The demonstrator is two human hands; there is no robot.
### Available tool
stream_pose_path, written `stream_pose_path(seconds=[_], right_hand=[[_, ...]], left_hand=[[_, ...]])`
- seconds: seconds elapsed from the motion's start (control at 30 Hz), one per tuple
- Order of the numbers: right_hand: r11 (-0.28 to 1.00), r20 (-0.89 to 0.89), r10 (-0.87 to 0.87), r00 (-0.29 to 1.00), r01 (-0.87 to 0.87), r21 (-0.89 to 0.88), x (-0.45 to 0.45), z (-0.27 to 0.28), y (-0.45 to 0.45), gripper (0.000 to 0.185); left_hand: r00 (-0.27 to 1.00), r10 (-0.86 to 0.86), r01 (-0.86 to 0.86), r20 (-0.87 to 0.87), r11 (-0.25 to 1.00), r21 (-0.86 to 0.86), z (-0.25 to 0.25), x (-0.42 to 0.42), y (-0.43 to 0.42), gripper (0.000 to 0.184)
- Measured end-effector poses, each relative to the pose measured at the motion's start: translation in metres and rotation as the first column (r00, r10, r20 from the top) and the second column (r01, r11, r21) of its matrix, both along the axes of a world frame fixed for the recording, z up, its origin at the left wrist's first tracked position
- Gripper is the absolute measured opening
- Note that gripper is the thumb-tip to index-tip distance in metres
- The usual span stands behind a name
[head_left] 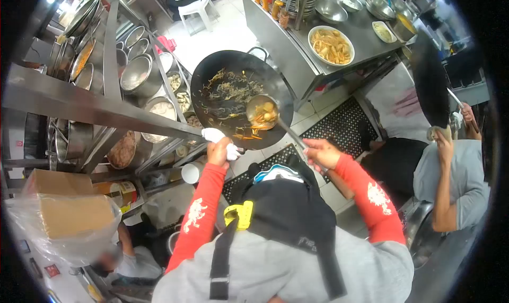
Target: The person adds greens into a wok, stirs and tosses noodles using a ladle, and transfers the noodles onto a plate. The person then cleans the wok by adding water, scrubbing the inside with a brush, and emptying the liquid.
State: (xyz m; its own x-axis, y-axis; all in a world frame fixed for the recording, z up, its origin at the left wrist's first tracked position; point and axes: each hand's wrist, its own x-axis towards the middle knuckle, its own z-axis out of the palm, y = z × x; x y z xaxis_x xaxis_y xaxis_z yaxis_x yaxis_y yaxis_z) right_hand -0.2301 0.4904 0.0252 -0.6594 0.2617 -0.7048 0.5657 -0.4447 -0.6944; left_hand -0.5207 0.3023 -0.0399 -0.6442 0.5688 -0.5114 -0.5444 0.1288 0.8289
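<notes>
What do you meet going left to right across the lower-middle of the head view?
Cardboard box → white container → left hand → ladle's bowl → right hand → co-worker's grey shirt.

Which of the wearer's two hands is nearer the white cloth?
Left. The left hand grips the white cloth at the near edge of the wok; the right hand is apart from it, farther right, holding the ladle.
</notes>
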Motion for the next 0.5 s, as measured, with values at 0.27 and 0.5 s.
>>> stream_pose_path(seconds=[0.27,0.5], right_hand=[[0.872,-0.133,-0.111,0.985,0.032,-0.488,-0.002,-0.009,-0.037,0.044],[0.533,-0.12,-0.395,0.911,0.121,-0.838,-0.027,-0.036,-0.042,0.012]], left_hand=[[0.997,-0.02,0.033,0.073,0.983,-0.183,-0.025,-0.002,-0.004,0.013],[0.986,-0.019,0.058,0.166,0.97,-0.236,-0.018,0.017,-0.011,0.017]])
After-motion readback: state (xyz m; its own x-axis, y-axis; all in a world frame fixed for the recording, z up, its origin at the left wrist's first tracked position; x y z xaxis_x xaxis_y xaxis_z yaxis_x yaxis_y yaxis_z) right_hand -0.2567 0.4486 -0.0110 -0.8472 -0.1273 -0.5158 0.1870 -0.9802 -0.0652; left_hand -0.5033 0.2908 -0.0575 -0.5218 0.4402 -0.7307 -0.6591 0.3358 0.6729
